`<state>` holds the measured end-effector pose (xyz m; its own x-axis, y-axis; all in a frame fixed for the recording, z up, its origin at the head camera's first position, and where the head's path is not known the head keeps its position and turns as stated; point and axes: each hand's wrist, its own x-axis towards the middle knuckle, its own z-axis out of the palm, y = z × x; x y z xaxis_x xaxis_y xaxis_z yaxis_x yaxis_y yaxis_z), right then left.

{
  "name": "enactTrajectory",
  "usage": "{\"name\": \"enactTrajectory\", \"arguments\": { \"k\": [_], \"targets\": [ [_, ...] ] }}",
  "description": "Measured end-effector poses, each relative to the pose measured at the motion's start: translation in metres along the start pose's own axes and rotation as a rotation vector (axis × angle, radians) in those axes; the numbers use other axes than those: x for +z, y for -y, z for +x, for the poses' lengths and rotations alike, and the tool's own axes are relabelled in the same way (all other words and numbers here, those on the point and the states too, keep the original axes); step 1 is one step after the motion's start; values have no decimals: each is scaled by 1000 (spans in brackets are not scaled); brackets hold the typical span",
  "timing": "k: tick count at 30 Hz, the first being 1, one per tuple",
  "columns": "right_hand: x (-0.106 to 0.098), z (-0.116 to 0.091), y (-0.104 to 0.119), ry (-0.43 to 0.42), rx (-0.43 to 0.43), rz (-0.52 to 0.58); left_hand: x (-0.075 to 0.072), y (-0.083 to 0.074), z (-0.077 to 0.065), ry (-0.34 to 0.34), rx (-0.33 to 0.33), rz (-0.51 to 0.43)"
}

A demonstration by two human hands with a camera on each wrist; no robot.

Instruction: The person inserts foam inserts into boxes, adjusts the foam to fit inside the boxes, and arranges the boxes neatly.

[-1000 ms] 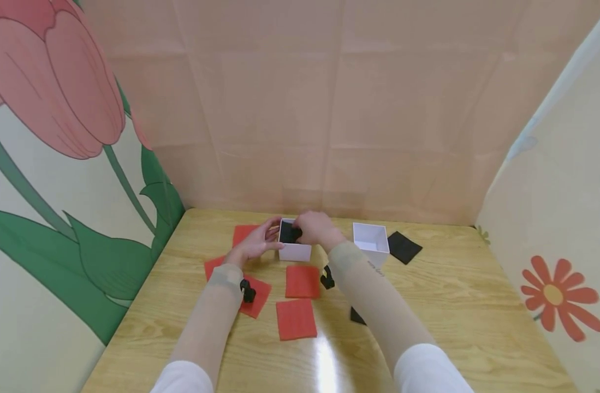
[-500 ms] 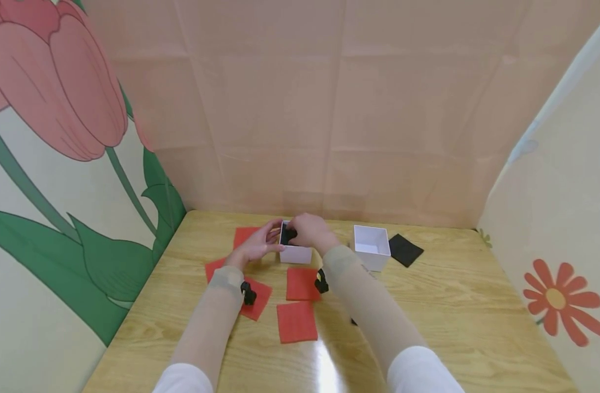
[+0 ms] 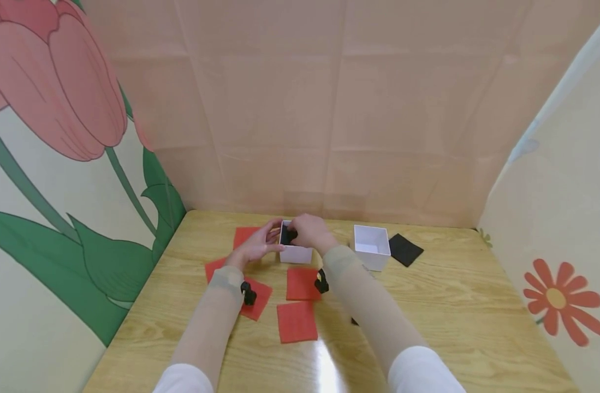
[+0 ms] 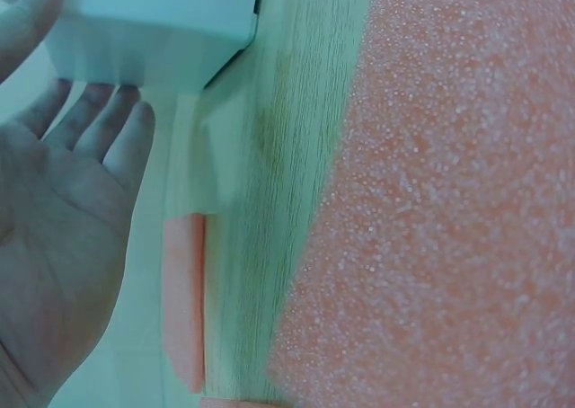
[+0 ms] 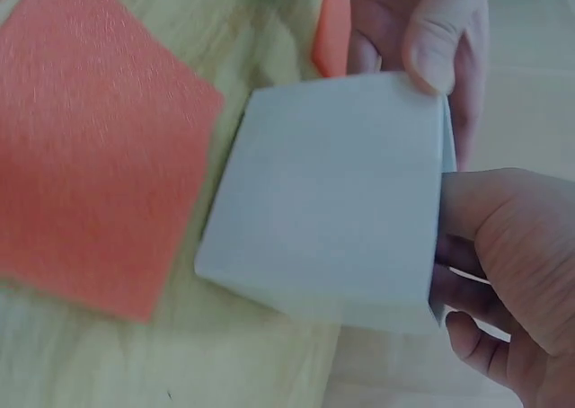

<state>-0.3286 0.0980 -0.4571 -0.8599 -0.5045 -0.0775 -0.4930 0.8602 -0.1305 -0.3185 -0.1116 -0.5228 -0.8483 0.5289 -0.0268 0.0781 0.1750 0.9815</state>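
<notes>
On the table (image 3: pixel 476 305), the left hand (image 3: pixel 254 245) touches the first box (image 3: pixel 296 255) from nine o'clock; the right hand (image 3: pixel 312 231) is partly inside it. A second box (image 3: pixel 372 260) stands at three, a lone sheet (image 3: pixel 406 250) just past it. Two front sheets (image 3: pixel 297 323) lie at six o'clock, further sheets (image 3: pixel 259 299) at seven, eight and nine

- Head view: soft, fairly even light; the peach backdrop (image 3: pixel 260 103) carries only faint crease shading.
- A white streak of glare burns out part of the wooden tabletop (image 3: pixel 452 327) at the bottom middle, with a soft-edged shadow beside the right forearm (image 3: pixel 363 303).
- The black piece (image 3: pixel 286 237) inside the white box (image 3: pixel 296 255) reads as a flat dark patch, its detail lost.
- Left wrist view: strong green-teal cast, low contrast; the left hand (image 4: pixel 63 237) looks dim and greyish, the close red sheet (image 4: pixel 467 201) soft.
- Right wrist view: muted, slightly hazy; the right hand (image 5: pixel 530 255) is shaded.
</notes>
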Motion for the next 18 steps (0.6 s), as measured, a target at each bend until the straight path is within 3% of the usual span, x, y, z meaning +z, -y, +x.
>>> {"name": "enactTrajectory", "arguments": {
  "k": [13, 18],
  "targets": [
    [-7, -9, -11, 44, 14, -53, -1, -2, 0, -15, -13, 33],
    [-9, -12, -13, 33, -6, -20, 0, -2, 0, -12, -19, 30]
  ]
}}
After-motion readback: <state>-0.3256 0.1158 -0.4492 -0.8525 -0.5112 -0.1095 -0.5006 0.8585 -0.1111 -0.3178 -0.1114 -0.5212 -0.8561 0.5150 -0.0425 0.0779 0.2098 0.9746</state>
